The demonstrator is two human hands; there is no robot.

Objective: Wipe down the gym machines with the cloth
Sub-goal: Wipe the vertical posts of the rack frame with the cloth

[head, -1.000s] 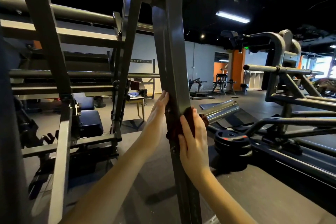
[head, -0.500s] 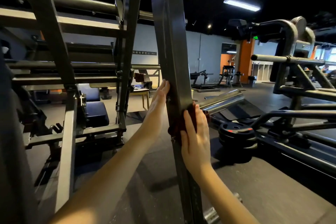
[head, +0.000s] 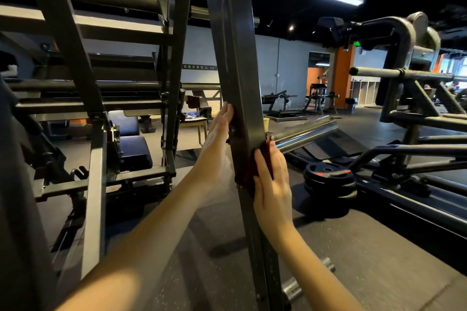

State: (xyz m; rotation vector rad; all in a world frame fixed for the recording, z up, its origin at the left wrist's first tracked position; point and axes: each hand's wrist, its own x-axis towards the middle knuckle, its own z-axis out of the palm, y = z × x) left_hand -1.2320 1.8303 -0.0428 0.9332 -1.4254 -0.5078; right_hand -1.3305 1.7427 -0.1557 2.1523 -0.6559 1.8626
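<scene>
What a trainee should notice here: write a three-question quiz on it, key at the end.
1. True or false: the left hand holds the dark red cloth.
2. The right hand presses the cloth against: A) the slanted steel post; B) the weight plates; C) the chrome bar.
3. On which side of the post does the left hand rest?
Key: 1 false; 2 A; 3 its left side.

- Right hand (head: 271, 189) presses the dark red cloth (head: 264, 153) against the slanted steel upright (head: 242, 70), fingers straight;
- left hand (head: 217, 139), at the cloth's 10 o'clock, rests flat on the upright's left edge;
- weight plates (head: 328, 179) stacked at its 3 o'clock.
</scene>
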